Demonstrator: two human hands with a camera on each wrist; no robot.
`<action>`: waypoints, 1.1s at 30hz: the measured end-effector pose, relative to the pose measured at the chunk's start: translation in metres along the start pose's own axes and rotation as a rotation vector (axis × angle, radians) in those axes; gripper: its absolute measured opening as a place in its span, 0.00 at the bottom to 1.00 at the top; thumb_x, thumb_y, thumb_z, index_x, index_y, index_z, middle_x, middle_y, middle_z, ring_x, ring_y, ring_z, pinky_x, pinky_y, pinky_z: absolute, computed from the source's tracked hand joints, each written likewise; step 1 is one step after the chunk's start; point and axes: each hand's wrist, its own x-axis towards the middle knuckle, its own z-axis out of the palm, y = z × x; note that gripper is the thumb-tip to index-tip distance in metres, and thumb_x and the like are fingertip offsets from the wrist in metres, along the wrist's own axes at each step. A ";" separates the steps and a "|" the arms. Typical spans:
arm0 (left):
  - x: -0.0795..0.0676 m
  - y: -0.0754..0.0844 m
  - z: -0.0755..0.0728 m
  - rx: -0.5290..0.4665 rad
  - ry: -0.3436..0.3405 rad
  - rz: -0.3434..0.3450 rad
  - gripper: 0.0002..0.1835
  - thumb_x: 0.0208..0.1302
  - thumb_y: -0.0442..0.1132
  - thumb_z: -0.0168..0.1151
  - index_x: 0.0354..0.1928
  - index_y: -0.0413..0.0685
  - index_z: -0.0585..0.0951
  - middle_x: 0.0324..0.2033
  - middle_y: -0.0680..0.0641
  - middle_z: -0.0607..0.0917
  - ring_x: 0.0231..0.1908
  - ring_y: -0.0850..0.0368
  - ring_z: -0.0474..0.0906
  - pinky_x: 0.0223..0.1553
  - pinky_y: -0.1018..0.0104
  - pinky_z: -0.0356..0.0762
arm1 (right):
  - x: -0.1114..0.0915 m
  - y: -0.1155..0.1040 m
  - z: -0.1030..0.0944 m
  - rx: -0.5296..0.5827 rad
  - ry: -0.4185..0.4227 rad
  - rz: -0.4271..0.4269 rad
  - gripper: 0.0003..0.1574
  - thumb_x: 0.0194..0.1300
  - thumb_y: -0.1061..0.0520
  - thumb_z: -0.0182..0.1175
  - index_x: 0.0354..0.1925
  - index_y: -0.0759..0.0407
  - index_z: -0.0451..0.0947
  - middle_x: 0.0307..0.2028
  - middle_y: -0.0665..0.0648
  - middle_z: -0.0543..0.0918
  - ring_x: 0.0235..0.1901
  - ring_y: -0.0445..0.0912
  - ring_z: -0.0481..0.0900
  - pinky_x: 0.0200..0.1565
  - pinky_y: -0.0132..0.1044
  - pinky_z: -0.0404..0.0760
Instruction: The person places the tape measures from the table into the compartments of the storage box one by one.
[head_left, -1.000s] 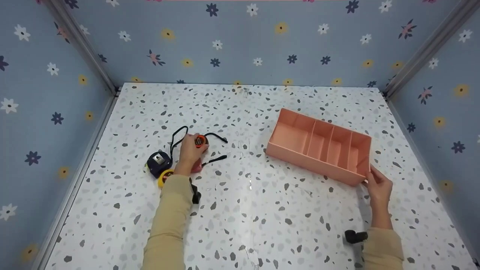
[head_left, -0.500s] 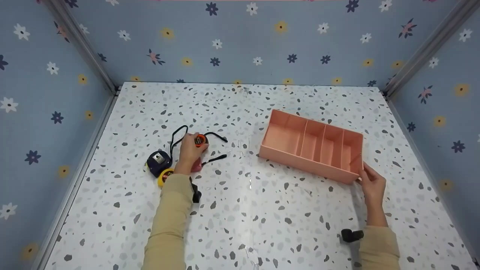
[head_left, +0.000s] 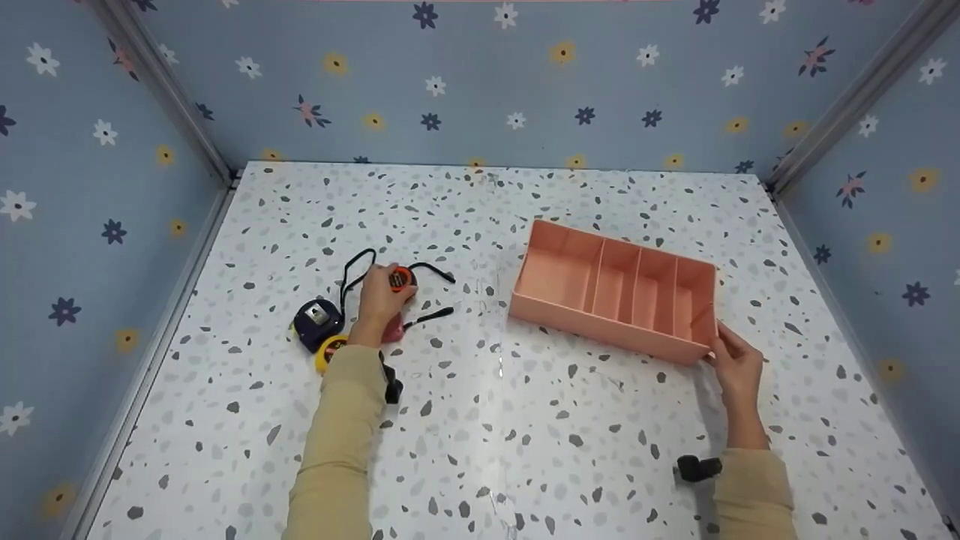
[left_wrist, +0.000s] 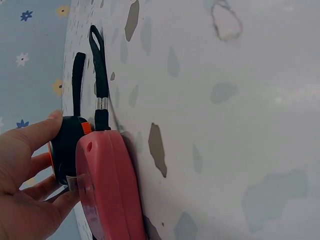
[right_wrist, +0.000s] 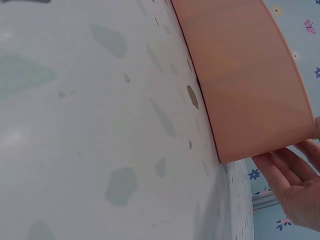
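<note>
My left hand (head_left: 380, 301) grips a black and orange tape measure (head_left: 401, 280) with thumb and fingers. Right beside it in the left wrist view is a red tape measure (left_wrist: 112, 185), partly covered by my hand in the head view. A dark blue tape measure (head_left: 316, 324) and a yellow one (head_left: 328, 352) lie close to my left wrist. On the other side, my right hand (head_left: 739, 367) holds the near right corner of a pink divided box (head_left: 600, 322), thumb at the rim and fingers against its end wall (right_wrist: 250, 90).
Black wrist straps (head_left: 429, 318) trail from the tape measures on the speckled white table (head_left: 480, 435). Flower-patterned panels (head_left: 480, 90) enclose the table at the back and both sides. The box has several compartments, with nothing visible in them.
My right hand has slid the pink box to the left, toward the tape measures. The left hand has stayed in place on the black and orange tape measure.
</note>
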 end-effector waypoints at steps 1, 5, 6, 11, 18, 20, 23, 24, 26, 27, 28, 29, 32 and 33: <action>0.000 0.000 0.000 0.000 -0.001 -0.002 0.31 0.54 0.39 0.63 0.57 0.30 0.67 0.47 0.32 0.68 0.49 0.43 0.66 0.51 0.55 0.65 | 0.000 0.000 0.001 0.014 0.002 -0.001 0.25 0.58 0.51 0.59 0.55 0.54 0.73 0.51 0.57 0.74 0.41 0.40 0.76 0.32 0.24 0.76; 0.000 -0.001 0.000 0.000 -0.002 -0.002 0.31 0.54 0.39 0.63 0.57 0.30 0.67 0.47 0.32 0.68 0.49 0.43 0.66 0.50 0.54 0.65 | 0.001 0.001 0.006 -0.030 0.007 -0.011 0.24 0.58 0.52 0.58 0.54 0.53 0.73 0.52 0.57 0.74 0.42 0.40 0.75 0.32 0.24 0.76; -0.001 -0.001 -0.001 -0.001 -0.001 -0.002 0.31 0.54 0.39 0.63 0.57 0.30 0.67 0.47 0.32 0.68 0.48 0.43 0.66 0.50 0.54 0.65 | 0.001 0.002 0.007 -0.054 0.010 -0.015 0.24 0.59 0.52 0.58 0.54 0.52 0.73 0.52 0.58 0.74 0.42 0.40 0.75 0.32 0.24 0.76; -0.001 -0.001 -0.001 -0.004 0.008 0.012 0.30 0.54 0.38 0.63 0.56 0.29 0.67 0.46 0.31 0.68 0.48 0.42 0.67 0.50 0.54 0.65 | 0.001 0.003 0.010 -0.054 0.006 -0.039 0.23 0.59 0.53 0.57 0.54 0.53 0.73 0.51 0.58 0.75 0.40 0.39 0.76 0.32 0.25 0.77; -0.002 -0.001 -0.001 0.004 0.014 0.022 0.29 0.54 0.38 0.63 0.55 0.29 0.68 0.46 0.31 0.69 0.48 0.41 0.67 0.49 0.53 0.65 | 0.000 0.004 0.013 -0.014 -0.025 -0.080 0.24 0.58 0.52 0.59 0.53 0.56 0.74 0.46 0.56 0.78 0.37 0.39 0.77 0.30 0.26 0.77; -0.002 0.000 -0.001 0.007 0.015 0.021 0.29 0.54 0.38 0.63 0.56 0.29 0.68 0.46 0.31 0.68 0.48 0.41 0.67 0.50 0.53 0.65 | 0.000 0.003 0.014 -0.014 -0.031 -0.072 0.25 0.57 0.50 0.60 0.53 0.55 0.74 0.47 0.55 0.77 0.38 0.39 0.77 0.30 0.25 0.77; -0.002 0.000 -0.001 0.009 0.021 0.023 0.29 0.53 0.38 0.63 0.55 0.29 0.68 0.46 0.31 0.69 0.48 0.41 0.67 0.50 0.54 0.65 | -0.001 0.001 0.017 -0.025 -0.043 -0.067 0.26 0.56 0.49 0.60 0.53 0.53 0.74 0.49 0.55 0.77 0.39 0.38 0.77 0.31 0.25 0.77; -0.002 0.000 -0.001 0.008 0.022 0.025 0.29 0.53 0.38 0.63 0.55 0.29 0.68 0.46 0.31 0.69 0.48 0.41 0.67 0.50 0.54 0.64 | -0.001 0.000 0.018 -0.024 -0.046 -0.063 0.26 0.56 0.49 0.60 0.54 0.53 0.74 0.50 0.56 0.76 0.39 0.38 0.77 0.31 0.25 0.77; -0.002 0.000 -0.001 0.006 0.023 0.028 0.29 0.53 0.38 0.63 0.55 0.29 0.68 0.46 0.31 0.69 0.48 0.41 0.67 0.51 0.54 0.64 | -0.002 0.000 0.020 -0.030 -0.054 -0.063 0.26 0.56 0.49 0.60 0.54 0.52 0.74 0.50 0.56 0.76 0.39 0.38 0.77 0.31 0.25 0.77; -0.002 0.000 -0.002 0.006 0.022 0.028 0.29 0.53 0.38 0.63 0.55 0.29 0.68 0.46 0.31 0.69 0.48 0.41 0.66 0.51 0.54 0.64 | -0.002 -0.001 0.021 -0.027 -0.058 -0.060 0.26 0.56 0.49 0.60 0.54 0.51 0.74 0.50 0.56 0.76 0.39 0.38 0.77 0.31 0.25 0.77; -0.002 0.000 -0.002 0.004 0.020 0.026 0.29 0.53 0.38 0.63 0.55 0.29 0.68 0.46 0.31 0.69 0.48 0.41 0.66 0.51 0.54 0.64 | -0.002 -0.001 0.022 -0.020 -0.060 -0.058 0.25 0.56 0.49 0.60 0.53 0.51 0.74 0.50 0.56 0.76 0.39 0.38 0.77 0.31 0.25 0.77; -0.002 0.000 -0.002 0.003 0.019 0.024 0.30 0.53 0.38 0.63 0.55 0.29 0.68 0.46 0.31 0.68 0.48 0.41 0.66 0.51 0.54 0.64 | -0.003 -0.001 0.022 -0.026 -0.064 -0.065 0.25 0.57 0.49 0.60 0.54 0.51 0.74 0.50 0.57 0.76 0.39 0.39 0.77 0.32 0.25 0.77; -0.003 0.001 -0.002 -0.003 0.015 0.016 0.30 0.53 0.38 0.63 0.56 0.29 0.68 0.47 0.31 0.68 0.49 0.41 0.66 0.51 0.54 0.64 | -0.004 0.000 0.024 -0.019 -0.077 -0.083 0.25 0.57 0.50 0.59 0.54 0.53 0.73 0.50 0.58 0.76 0.39 0.39 0.78 0.32 0.26 0.77; -0.003 0.001 -0.002 -0.005 0.015 0.014 0.30 0.53 0.38 0.63 0.56 0.29 0.68 0.47 0.31 0.68 0.49 0.41 0.66 0.51 0.53 0.64 | -0.004 0.000 0.025 -0.012 -0.084 -0.083 0.25 0.58 0.51 0.59 0.54 0.53 0.73 0.50 0.58 0.75 0.39 0.39 0.77 0.32 0.26 0.77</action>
